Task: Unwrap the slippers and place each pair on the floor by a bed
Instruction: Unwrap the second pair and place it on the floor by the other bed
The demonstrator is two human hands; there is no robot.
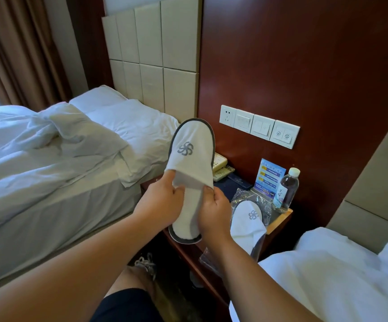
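Note:
I hold a white slipper (192,156) with a grey swirl logo and grey sole edge upright between the two beds. My left hand (162,201) grips the left edge of its upper, fingers tucked under the flap. My right hand (214,212) pinches the right edge of the upper and the footbed. It may be a stacked pair; I cannot tell. Another white slipper (248,225) lies on the nightstand (279,220), half out of a clear plastic wrapper (242,196).
An unmade bed (49,159) is at the left, another bed (339,275) at the lower right. On the nightstand stand a water bottle (287,188), a blue card (269,177) and a phone (219,162). Sneakers (145,263) lie on the floor below.

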